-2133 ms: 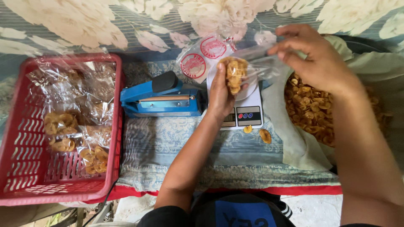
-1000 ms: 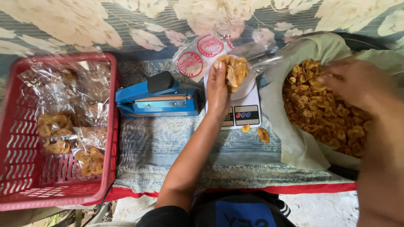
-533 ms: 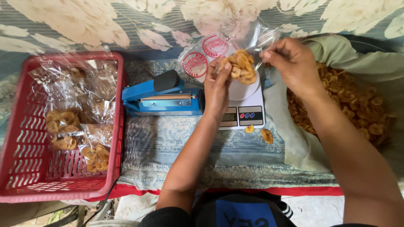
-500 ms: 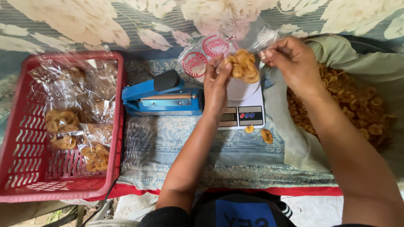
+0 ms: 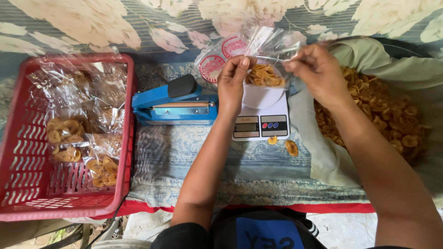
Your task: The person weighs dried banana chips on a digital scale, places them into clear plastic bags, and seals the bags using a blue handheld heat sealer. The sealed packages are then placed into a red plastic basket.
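Observation:
My left hand (image 5: 234, 79) and my right hand (image 5: 317, 70) both grip the top of a clear plastic bag (image 5: 266, 59) partly filled with yellow chips (image 5: 265, 76). The bag rests on the white round pan of a small digital scale (image 5: 261, 117). My left hand pinches the bag's left edge; my right hand pinches its right edge. To the right lies a big heap of loose chips (image 5: 386, 115) on a grey-green sheet.
A blue heat sealer (image 5: 174, 102) lies left of the scale. A red plastic basket (image 5: 27, 184) at far left holds several filled chip bags (image 5: 69, 138). Round red-and-white labels (image 5: 213, 67) lie behind the scale. Two stray chips (image 5: 285, 145) lie beside the scale.
My right hand left the bag, reached into the chip heap, then came back to the bag's mouth. Now both hands hold the bag's top above the scale.

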